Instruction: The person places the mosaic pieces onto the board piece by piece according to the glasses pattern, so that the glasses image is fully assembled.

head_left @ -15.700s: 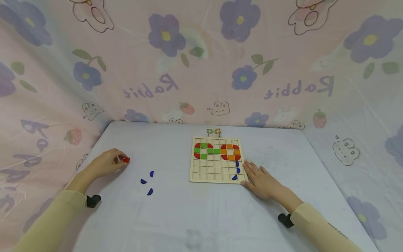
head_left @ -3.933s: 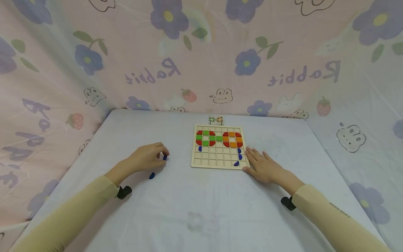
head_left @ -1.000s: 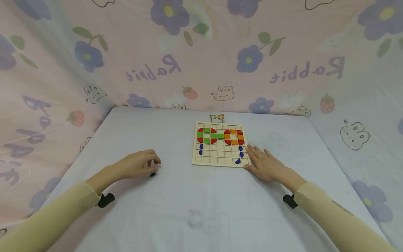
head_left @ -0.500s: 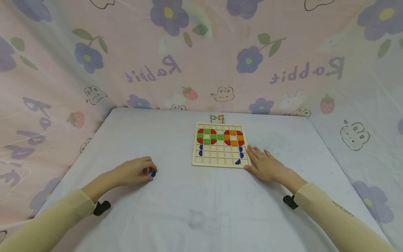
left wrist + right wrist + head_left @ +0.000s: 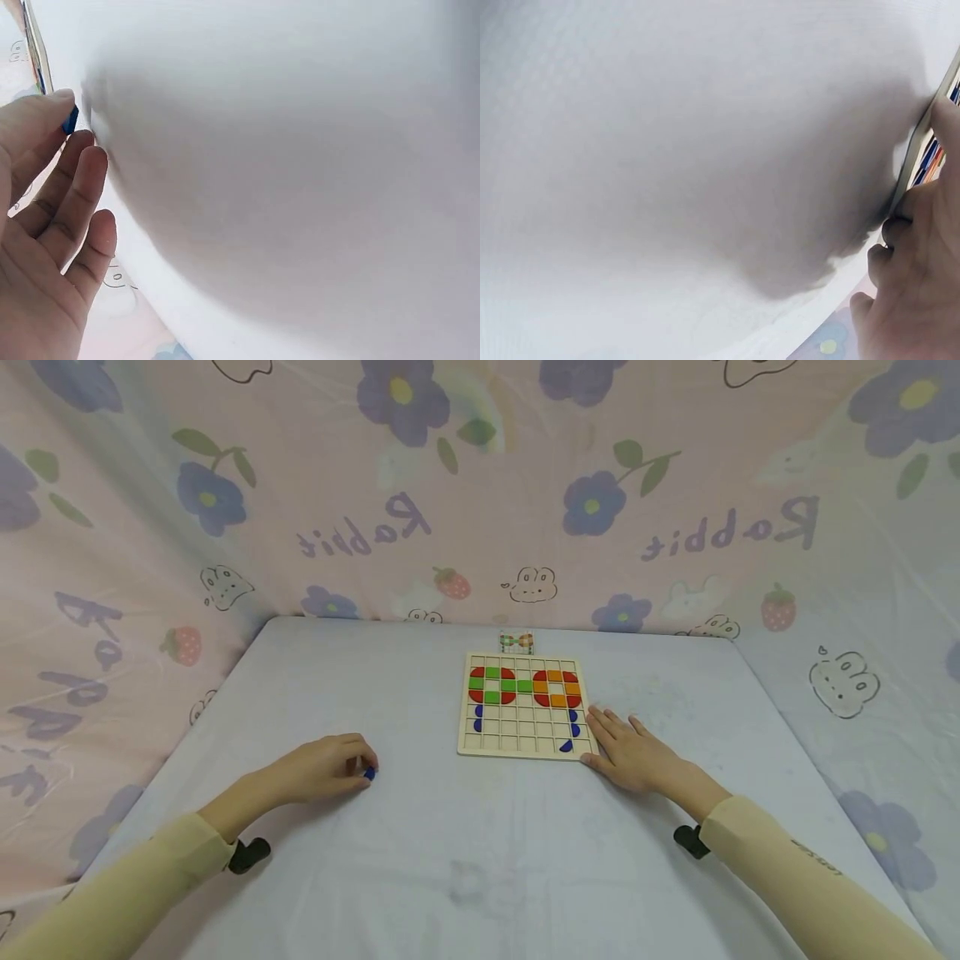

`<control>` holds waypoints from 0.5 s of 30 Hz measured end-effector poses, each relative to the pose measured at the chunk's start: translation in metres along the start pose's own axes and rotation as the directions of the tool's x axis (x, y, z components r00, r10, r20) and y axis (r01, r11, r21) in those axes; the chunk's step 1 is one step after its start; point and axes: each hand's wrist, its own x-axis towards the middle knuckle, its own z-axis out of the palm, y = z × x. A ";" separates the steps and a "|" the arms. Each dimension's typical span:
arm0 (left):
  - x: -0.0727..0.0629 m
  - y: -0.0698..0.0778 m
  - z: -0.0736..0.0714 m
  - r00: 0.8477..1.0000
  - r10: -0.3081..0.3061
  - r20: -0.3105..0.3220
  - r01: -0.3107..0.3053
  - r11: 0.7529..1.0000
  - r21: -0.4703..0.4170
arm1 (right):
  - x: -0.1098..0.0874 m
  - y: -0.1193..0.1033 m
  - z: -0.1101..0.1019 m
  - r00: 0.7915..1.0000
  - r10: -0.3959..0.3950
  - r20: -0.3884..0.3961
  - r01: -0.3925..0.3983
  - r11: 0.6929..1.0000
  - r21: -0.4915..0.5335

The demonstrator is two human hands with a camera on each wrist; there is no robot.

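My left hand pinches a small blue half-round tile between thumb and fingertips, left of the board. The left wrist view shows the same blue tile at the thumb tip. A pale wooden grid board lies on the white table. On it, red and green tiles form a ring at the left, red and orange ones a ring at the right, joined by a green square. Two blue half-rounds sit below the left ring, three below the right. My right hand rests with fingers straight against the board's right edge.
A small pattern card lies just behind the board, showing a similar coloured figure. A printed cloth with flowers and rabbits hangs behind and beside the white-covered table.
Earlier the left hand set blue tiles in the board's left column. It then reached the last loose blue tile, picked it up and has shifted slightly right. The right hand stays put.
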 end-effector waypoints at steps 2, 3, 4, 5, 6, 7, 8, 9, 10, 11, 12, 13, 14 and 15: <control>0.004 0.003 0.000 1.000 0.006 -0.013 -0.006 1.000 -0.005 | 0.000 0.000 0.000 1.000 0.000 0.001 0.000 1.000 0.000; 0.007 0.005 0.000 1.000 0.009 -0.022 -0.009 1.000 -0.005 | 0.000 0.000 0.000 1.000 0.001 0.001 -0.001 1.000 -0.002; 0.010 0.007 0.001 0.999 0.014 -0.033 -0.014 1.000 -0.006 | -0.001 0.000 0.000 1.000 0.001 0.000 -0.001 1.000 -0.003; 0.013 0.009 0.001 0.999 0.020 -0.043 -0.021 1.000 -0.006 | -0.001 0.000 0.000 1.000 0.001 -0.001 -0.001 1.000 -0.003; 0.017 0.011 0.001 0.998 0.027 -0.052 -0.028 1.000 -0.007 | -0.001 0.001 0.000 1.000 0.002 0.001 -0.002 1.000 -0.006; 0.021 0.013 0.001 0.997 0.036 -0.062 -0.037 0.999 -0.008 | -0.001 0.001 0.000 1.000 0.003 0.001 -0.003 1.000 -0.007; 0.025 0.016 0.001 0.997 0.043 -0.070 -0.044 0.999 -0.009 | -0.001 0.001 0.000 1.000 0.004 0.001 -0.004 1.000 -0.008; 0.029 0.018 0.001 0.996 0.051 -0.076 -0.051 0.999 -0.007 | -0.001 0.001 0.000 1.000 0.004 0.001 -0.004 1.000 -0.008; 0.033 0.020 0.002 0.995 0.059 -0.081 -0.060 0.998 -0.007 | -0.001 0.001 0.000 1.000 0.004 0.001 -0.004 1.000 -0.007; 0.037 0.023 0.002 0.994 0.067 -0.084 -0.068 0.998 -0.005 | -0.001 0.001 0.000 1.000 0.005 0.003 -0.005 1.000 -0.006; 0.041 0.025 0.003 0.993 0.076 -0.086 -0.076 0.997 -0.003 | -0.001 0.001 0.000 1.000 0.005 0.004 -0.005 1.000 -0.006; 0.045 0.027 0.004 0.993 0.083 -0.086 -0.083 0.997 0.000 | -0.001 0.001 0.000 1.000 0.004 0.004 -0.004 1.000 -0.006; 0.049 0.030 0.005 0.992 0.090 -0.086 -0.090 0.996 0.004 | 0.000 0.001 0.000 1.000 0.005 0.005 -0.005 1.000 -0.005; 0.053 0.032 0.006 0.992 0.097 -0.085 -0.096 0.995 0.011 | 0.000 0.001 0.000 1.000 0.005 0.006 -0.005 1.000 -0.007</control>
